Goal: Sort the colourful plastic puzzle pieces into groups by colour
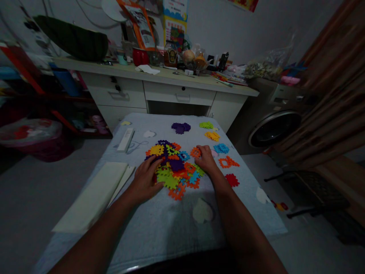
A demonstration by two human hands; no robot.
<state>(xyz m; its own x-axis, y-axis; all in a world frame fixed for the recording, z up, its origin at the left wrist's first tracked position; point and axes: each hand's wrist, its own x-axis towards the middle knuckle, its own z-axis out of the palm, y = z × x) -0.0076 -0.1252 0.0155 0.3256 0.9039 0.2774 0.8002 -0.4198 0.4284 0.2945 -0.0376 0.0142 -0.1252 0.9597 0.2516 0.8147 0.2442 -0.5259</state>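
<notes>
A heap of notched plastic building pieces (168, 178) in green, orange, purple, yellow, red and blue lies mid-table. My left hand (146, 177) rests at the heap's left side, fingers spread over the pieces. My right hand (205, 160) pinches an orange gear-shaped piece (195, 152) at the heap's right edge. Beyond the heap sits a purple cluster (181, 128). Down the right side run separate groups: green pieces (206, 125), yellow pieces (212, 136), blue pieces (221, 148), orange pieces (228, 162) and a red piece (232, 180).
A pale cloth with heart patterns (203, 211) covers the table. On its left lie a white box (125, 140) and a long cream folded item (94, 194). Behind stands a cluttered desk (179, 95); a washing machine (273, 114) is at right, a lined bin (34, 137) at left.
</notes>
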